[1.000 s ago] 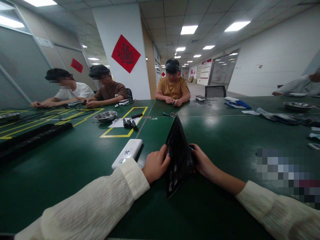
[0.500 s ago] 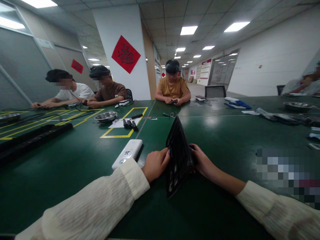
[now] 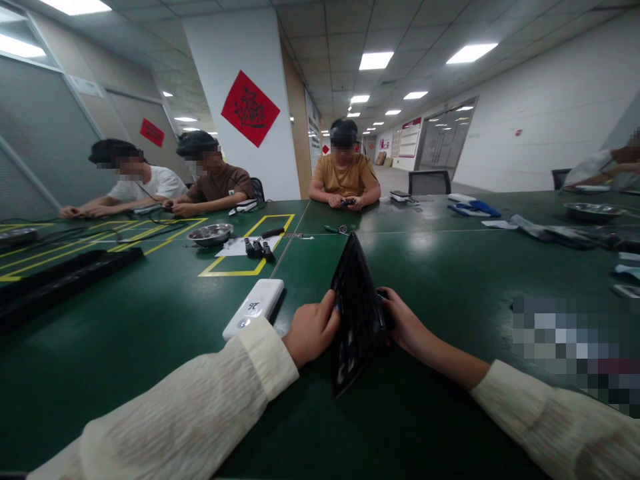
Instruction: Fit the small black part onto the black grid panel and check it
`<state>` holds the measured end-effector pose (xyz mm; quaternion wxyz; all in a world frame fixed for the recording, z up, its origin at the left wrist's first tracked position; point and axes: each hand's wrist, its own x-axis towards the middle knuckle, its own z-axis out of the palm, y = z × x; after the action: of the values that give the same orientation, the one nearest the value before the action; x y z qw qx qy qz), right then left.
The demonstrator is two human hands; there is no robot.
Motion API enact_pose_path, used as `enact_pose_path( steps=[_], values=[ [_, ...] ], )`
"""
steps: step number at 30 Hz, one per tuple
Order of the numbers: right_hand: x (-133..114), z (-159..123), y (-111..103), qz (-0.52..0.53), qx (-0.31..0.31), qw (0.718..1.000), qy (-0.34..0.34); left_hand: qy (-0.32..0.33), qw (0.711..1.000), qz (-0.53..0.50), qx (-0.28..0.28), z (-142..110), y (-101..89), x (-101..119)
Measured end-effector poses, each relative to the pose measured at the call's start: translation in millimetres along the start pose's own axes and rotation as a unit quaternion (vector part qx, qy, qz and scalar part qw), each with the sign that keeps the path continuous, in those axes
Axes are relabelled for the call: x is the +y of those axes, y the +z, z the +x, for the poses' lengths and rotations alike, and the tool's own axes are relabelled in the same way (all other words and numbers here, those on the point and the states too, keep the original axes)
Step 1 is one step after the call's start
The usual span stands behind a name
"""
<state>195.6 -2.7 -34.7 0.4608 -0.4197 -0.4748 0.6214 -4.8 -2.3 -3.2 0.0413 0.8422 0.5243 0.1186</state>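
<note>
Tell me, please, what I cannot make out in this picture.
Head view:
Right hand: some fingers hidden behind the black panel.
White power bank: near end partly covered by left sleeve.
Black tray: cut off by left edge.
Item on right: masked by pixelation.

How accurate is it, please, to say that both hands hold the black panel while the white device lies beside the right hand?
One side is wrong: the head view shows the white device beside the left hand, not the right hand. Both hands do hold the black panel.
</note>
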Motion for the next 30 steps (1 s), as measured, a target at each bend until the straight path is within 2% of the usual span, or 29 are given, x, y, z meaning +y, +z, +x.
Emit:
enact_pose_path(
  steps=[9,24,30],
  values=[
    [4.1,2.9,-2.7,0.007,0.001,1.0,-0.001,0.016,1.0,-0.011,0.006,0.8,4.8,-3.3],
    [6.6,3.0,-4.8,-0.001,-0.012,1.0,-0.012,0.013,0.997,-0.073,0.011,2.1,0.8,-2.1],
    [2.6,0.5,-3.2,-0.001,-0.006,1.0,-0.012,0.009,0.995,-0.098,-0.007,4.2,-2.5,-1.0]
  ],
)
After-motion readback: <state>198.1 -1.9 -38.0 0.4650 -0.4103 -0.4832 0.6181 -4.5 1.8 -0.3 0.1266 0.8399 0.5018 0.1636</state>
